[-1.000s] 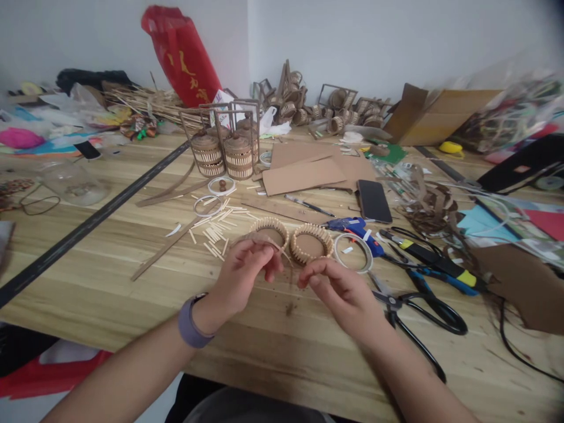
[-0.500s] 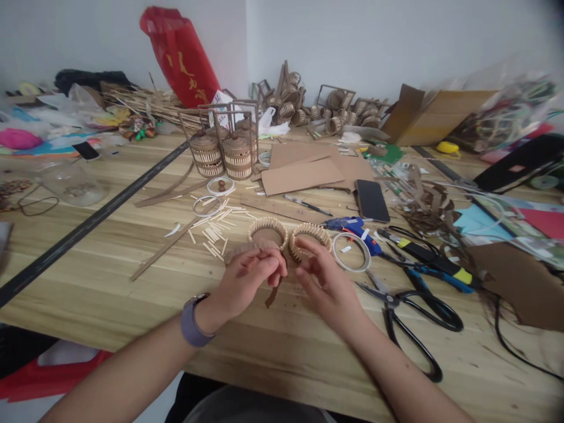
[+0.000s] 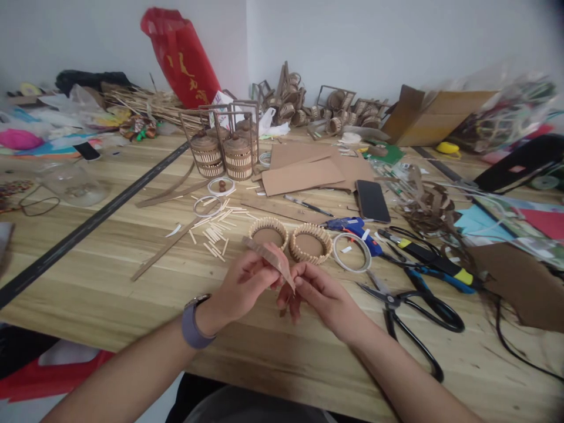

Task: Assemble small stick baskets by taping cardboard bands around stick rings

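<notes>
A thin brown strip (image 3: 269, 257), perhaps cardboard or paper, runs between my two hands above the wooden table. My left hand (image 3: 249, 282) is closed on it, thumb against the fingers. At its near end my right hand (image 3: 321, 294) pinches the strip with thumb and forefinger. Just beyond them stand two small round baskets, a left basket (image 3: 268, 231) and a right basket (image 3: 311, 244), each with a wall of short light sticks and a brown base. A white ring (image 3: 352, 252) lies beside the right basket.
Loose sticks (image 3: 214, 232) are scattered left of the baskets. Scissors (image 3: 396, 299), a utility knife (image 3: 423, 255) and a blue glue gun (image 3: 352, 225) lie on the right. Behind are cardboard sheets (image 3: 304, 173), a phone (image 3: 372, 201) and finished lidded baskets (image 3: 238, 155).
My right hand has moved down and left to meet my left hand and now pinches the strip. The strip has turned up into clearer view above my left fingers.
</notes>
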Available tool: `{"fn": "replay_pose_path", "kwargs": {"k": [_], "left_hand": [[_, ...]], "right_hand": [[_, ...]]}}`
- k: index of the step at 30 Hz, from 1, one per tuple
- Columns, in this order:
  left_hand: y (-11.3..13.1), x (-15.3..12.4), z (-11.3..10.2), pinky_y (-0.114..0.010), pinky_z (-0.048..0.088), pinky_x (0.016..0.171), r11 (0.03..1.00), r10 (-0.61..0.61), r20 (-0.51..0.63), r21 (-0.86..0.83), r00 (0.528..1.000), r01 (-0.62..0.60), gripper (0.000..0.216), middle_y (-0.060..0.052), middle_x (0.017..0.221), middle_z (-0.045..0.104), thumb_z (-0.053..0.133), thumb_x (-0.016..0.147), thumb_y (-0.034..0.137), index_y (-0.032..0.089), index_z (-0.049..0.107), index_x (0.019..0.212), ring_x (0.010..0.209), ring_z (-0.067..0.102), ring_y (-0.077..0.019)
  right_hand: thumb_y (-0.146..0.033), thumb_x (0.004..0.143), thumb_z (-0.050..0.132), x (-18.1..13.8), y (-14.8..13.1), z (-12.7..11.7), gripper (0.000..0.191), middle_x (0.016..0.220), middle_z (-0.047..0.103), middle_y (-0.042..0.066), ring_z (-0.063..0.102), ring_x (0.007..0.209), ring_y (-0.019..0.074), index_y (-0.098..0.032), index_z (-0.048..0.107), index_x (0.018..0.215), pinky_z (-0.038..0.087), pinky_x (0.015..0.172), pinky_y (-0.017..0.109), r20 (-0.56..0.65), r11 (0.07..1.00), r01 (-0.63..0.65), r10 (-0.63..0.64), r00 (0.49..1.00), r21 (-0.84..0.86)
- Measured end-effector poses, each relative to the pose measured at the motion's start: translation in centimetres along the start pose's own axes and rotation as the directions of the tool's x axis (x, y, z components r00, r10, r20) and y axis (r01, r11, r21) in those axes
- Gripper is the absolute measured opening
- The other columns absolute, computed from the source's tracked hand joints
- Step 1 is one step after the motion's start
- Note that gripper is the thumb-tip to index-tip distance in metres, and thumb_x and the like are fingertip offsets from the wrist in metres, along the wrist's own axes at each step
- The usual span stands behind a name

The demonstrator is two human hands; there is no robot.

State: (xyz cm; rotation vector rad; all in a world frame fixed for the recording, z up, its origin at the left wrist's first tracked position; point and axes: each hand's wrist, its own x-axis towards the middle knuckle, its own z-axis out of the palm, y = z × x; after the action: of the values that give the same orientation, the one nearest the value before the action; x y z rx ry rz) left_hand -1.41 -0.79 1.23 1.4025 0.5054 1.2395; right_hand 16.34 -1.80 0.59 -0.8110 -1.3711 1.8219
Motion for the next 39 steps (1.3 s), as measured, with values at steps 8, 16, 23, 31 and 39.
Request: {"fn": "replay_pose_path", "kwargs": {"k": [8, 16, 23, 31, 39], "left_hand": [[0.2, -0.4, 0.0, -0.026, 0.047, 0.061, 0.944, 0.047, -0.114, 0.330, 0.992, -0.007, 0.008, -0.003, 0.083, 0.062, 0.054, 0.090, 0.022, 0.020, 0.060, 0.095, 0.069, 0.057, -0.0132], [0.6, -0.1, 0.7, -0.025, 0.046, 0.062, 0.779, 0.153, 0.046, 0.610, 0.987, -0.149, 0.004, -0.001, 0.077, 0.063, 0.064, 0.083, 0.020, 0.019, 0.060, 0.082, 0.066, 0.055, -0.0125], [0.6, 0.1, 0.8, -0.021, 0.043, 0.059, 0.727, 0.135, -0.010, 0.680, 0.991, -0.092, 0.011, 0.001, 0.068, 0.059, 0.061, 0.082, 0.015, 0.018, 0.056, 0.072, 0.063, 0.055, -0.0105], [0.1, -0.2, 1.0, -0.022, 0.037, 0.056, 0.616, 0.176, 0.017, 0.778, 0.984, -0.124, 0.016, 0.003, 0.063, 0.050, 0.054, 0.076, 0.011, 0.019, 0.045, 0.065, 0.060, 0.048, -0.0108], [0.0, -0.5, 1.0, -0.023, 0.035, 0.055, 0.622, 0.075, 0.020, 0.781, 0.997, -0.063, 0.018, 0.003, 0.065, 0.048, 0.050, 0.079, 0.015, 0.020, 0.040, 0.065, 0.060, 0.047, -0.0118]], "right_hand": [[-0.034, 0.076, 0.080, -0.1, -0.6, -0.3, 0.022, 0.080, 0.074, 0.001, 0.071, 0.074, 0.0119, -0.018, 0.069, 0.086, 0.058, 0.070, 0.023, -0.081, 0.991, -0.012, 0.024, 0.996, 0.136], [-0.044, 0.072, 0.080, -0.2, -0.8, -0.2, 0.029, 0.056, 0.066, -0.003, 0.063, 0.050, 0.0102, -0.018, 0.066, 0.075, 0.053, 0.051, 0.021, -0.234, 0.995, 0.082, -0.091, 0.968, -0.049], [-0.044, 0.075, 0.074, -0.7, -1.0, 0.4, 0.028, 0.049, 0.062, -0.003, 0.057, 0.043, 0.0103, -0.018, 0.066, 0.072, 0.049, 0.043, 0.022, -0.338, 0.958, 0.066, -0.163, 0.927, -0.280], [-0.030, 0.081, 0.065, -1.1, -1.0, 0.8, 0.015, 0.050, 0.064, -0.002, 0.058, 0.044, 0.0110, -0.018, 0.066, 0.072, 0.045, 0.044, 0.020, -0.342, 0.849, 0.052, -0.268, 0.901, -0.526], [-0.023, 0.081, 0.060, -1.2, -0.9, 0.9, 0.010, 0.054, 0.061, -0.002, 0.053, 0.047, 0.0105, -0.020, 0.065, 0.072, 0.038, 0.044, 0.020, -0.269, 0.653, 0.081, -0.418, 0.867, -0.753]]}}
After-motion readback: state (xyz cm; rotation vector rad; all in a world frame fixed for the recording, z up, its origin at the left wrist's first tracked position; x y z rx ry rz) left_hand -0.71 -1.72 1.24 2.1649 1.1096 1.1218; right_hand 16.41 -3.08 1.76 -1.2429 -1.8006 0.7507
